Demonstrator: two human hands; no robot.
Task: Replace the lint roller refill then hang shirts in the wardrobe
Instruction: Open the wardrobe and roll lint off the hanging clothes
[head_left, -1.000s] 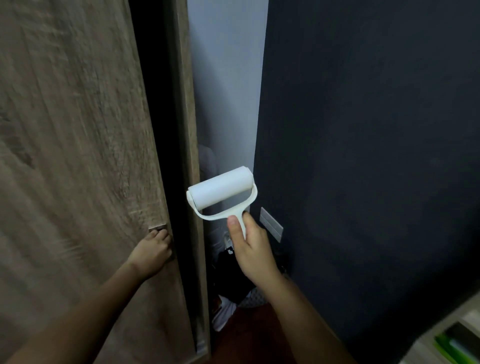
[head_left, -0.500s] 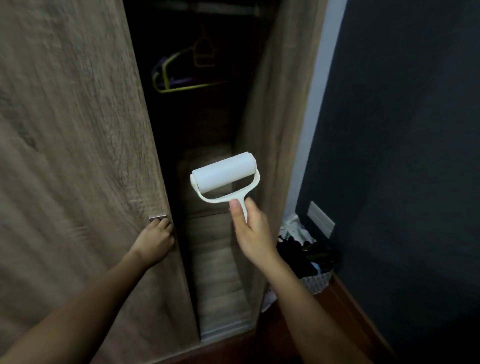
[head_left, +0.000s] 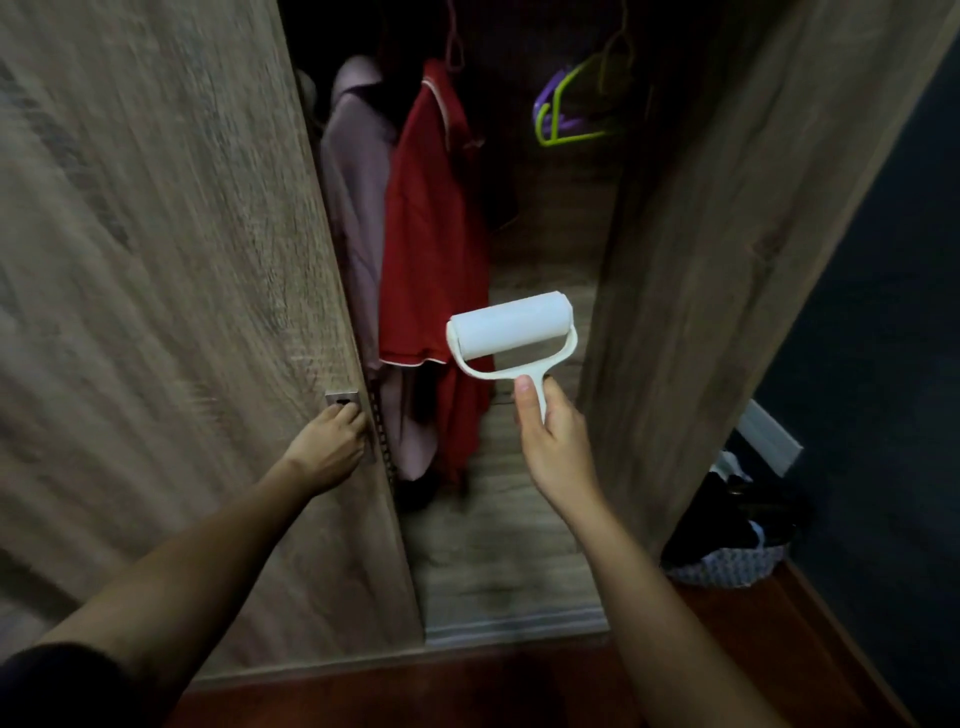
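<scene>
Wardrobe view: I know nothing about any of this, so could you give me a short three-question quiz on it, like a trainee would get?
1. What colour is the shirt nearest the roller?
2. True or false: the right hand grips the roller's handle.
3. The left hand holds: A the door handle, B the roller, C the shirt.
Key: 1 red; 2 true; 3 A.
</scene>
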